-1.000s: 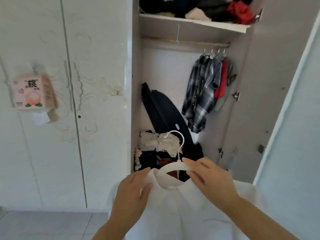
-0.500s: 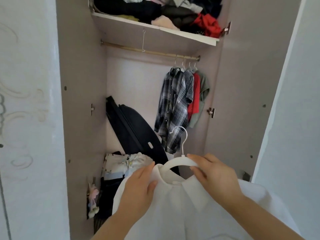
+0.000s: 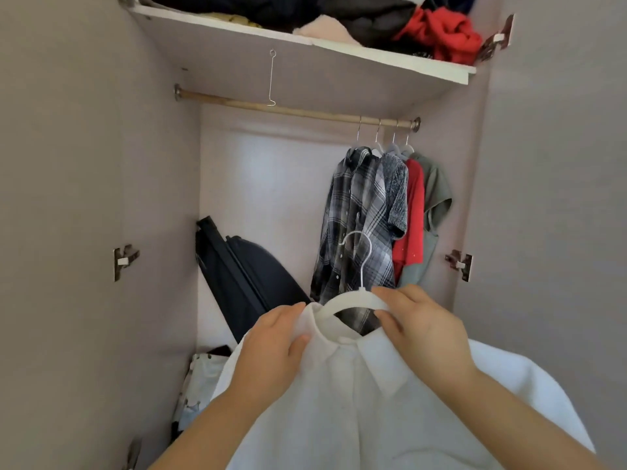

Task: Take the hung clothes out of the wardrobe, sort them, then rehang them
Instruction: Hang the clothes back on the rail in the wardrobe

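Both busy: right hand (image 3: 420,323) pinches white hanger (image 3: 353,301); left hand (image 3: 271,340) grips white shirt (image 3: 373,408) collar. Near shoulder seems barely seated; lifting to rail (image 3: 295,110) could slide it off.

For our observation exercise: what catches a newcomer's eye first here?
A white collared shirt on a white plastic hanger fills the foreground, gripped by the left hand and right hand. Behind, a red top stands out among clothes bunched at the right end of the brass-coloured rail.

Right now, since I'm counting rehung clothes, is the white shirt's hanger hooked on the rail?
No, the right hand holds the white hanger well below the rail, unhooked.
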Available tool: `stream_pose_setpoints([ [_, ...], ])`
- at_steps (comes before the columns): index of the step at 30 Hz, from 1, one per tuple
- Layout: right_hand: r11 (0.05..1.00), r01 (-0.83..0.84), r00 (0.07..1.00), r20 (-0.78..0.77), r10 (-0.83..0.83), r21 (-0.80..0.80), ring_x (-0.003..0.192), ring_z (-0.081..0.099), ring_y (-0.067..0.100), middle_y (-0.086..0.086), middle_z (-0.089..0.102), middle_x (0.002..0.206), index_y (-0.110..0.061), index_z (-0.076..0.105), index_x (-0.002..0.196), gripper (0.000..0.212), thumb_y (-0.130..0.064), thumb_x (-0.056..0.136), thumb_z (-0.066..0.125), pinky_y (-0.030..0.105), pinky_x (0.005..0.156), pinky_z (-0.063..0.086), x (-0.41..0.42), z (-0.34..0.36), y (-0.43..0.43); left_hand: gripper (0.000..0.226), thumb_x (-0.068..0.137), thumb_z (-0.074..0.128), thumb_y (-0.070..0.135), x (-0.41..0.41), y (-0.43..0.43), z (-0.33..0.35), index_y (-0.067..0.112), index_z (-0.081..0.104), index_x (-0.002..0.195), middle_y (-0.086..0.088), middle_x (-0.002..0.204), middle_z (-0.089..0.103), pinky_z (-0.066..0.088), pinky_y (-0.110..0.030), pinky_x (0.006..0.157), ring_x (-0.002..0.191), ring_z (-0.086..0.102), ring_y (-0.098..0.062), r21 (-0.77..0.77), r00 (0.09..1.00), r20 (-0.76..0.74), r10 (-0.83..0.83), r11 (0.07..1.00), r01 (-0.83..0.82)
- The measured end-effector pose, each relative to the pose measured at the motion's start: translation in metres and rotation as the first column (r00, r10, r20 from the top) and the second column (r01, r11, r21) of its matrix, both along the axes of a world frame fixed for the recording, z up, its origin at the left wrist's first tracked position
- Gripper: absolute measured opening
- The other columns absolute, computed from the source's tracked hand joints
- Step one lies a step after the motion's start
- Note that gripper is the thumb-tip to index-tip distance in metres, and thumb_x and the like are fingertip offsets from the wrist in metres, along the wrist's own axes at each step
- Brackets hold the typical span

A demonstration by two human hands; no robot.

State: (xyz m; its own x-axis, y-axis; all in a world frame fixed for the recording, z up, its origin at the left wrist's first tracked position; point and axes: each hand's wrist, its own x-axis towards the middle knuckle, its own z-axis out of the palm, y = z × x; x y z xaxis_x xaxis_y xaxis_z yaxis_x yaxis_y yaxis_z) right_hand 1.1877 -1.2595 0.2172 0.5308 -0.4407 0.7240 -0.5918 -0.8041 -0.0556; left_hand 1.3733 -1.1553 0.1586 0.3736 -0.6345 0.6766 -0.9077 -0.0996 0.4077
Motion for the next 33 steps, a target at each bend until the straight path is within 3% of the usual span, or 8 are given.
stream_pose_setpoints([
  [8,0.992,0.092,0.991,-0.086,-0.099,-0.082,0.1,0.059,0.015,-0.011,0.049,0.117,-0.041,0.041,0.131,0.037,-0.037,0.095,0.04,0.029,0.066,0.046,0.112,0.051,-0.105,0.043,0.093,0.048,0.032,0.112,-0.117,0.047,0.035,0.038,0.135,0.012,0.132,0.047,0.033,-0.028,0.104,0.12,0.042,-0.008,-0.013,0.997,0.02,-0.073,0.997,0.073],
  [15,0.97,0.144,0.983,-0.085,-0.163,-0.198,0.09,0.061,0.024,-0.003,0.047,0.106,-0.034,0.043,0.124,0.029,-0.03,0.095,0.04,0.028,0.055,0.037,0.197,0.115,-0.185,0.039,0.093,0.046,0.028,0.191,-0.189,0.107,0.027,0.042,0.131,0.005,0.124,0.051,0.042,-0.037,0.095,0.113,0.047,-0.016,0.025,0.99,0.136,-0.03,0.999,0.027],
  [18,0.95,0.173,0.979,-0.061,-0.195,-0.26,0.079,0.061,0.028,-0.001,0.044,0.096,-0.033,0.049,0.115,0.028,-0.02,0.091,0.044,0.025,0.047,0.027,0.231,0.15,-0.222,0.043,0.094,0.044,0.03,0.219,-0.216,0.128,0.026,0.035,0.136,0.004,0.131,0.046,0.038,-0.034,0.099,0.117,0.044,-0.016,0.032,0.981,0.193,0.035,0.999,-0.042],
  [22,0.939,0.191,0.977,-0.032,-0.209,-0.287,0.07,0.052,0.028,0.001,0.04,0.09,-0.025,0.056,0.102,0.027,-0.008,0.085,0.045,0.026,0.049,0.028,0.268,0.202,-0.269,0.052,0.095,0.04,0.036,0.245,-0.25,0.16,0.031,0.022,0.143,0.008,0.138,0.039,0.032,-0.026,0.102,0.122,0.04,-0.012,-0.034,0.952,0.276,0.132,0.991,-0.128],
  [27,0.931,0.221,0.974,0.027,-0.223,-0.292,0.085,0.057,0.031,0.004,0.034,0.087,-0.019,0.057,0.105,0.033,0.0,0.082,0.046,0.03,0.062,0.036,0.299,0.257,-0.315,0.054,0.094,0.04,0.039,0.269,-0.291,0.206,0.031,0.021,0.144,0.008,0.141,0.037,0.032,-0.029,0.102,0.125,0.039,-0.013,-0.114,0.904,0.35,0.247,0.969,-0.221],
  [33,0.932,0.229,0.973,0.063,-0.221,-0.28,0.102,0.058,0.029,0.009,0.047,0.117,-0.021,0.056,0.12,0.04,-0.002,0.087,0.044,0.031,0.069,0.036,0.333,0.296,-0.362,0.054,0.093,0.041,0.042,0.294,-0.326,0.233,0.032,0.021,0.143,0.009,0.138,0.04,0.035,-0.028,0.101,0.124,0.041,-0.012,-0.172,0.877,0.361,0.317,0.947,-0.271],
])
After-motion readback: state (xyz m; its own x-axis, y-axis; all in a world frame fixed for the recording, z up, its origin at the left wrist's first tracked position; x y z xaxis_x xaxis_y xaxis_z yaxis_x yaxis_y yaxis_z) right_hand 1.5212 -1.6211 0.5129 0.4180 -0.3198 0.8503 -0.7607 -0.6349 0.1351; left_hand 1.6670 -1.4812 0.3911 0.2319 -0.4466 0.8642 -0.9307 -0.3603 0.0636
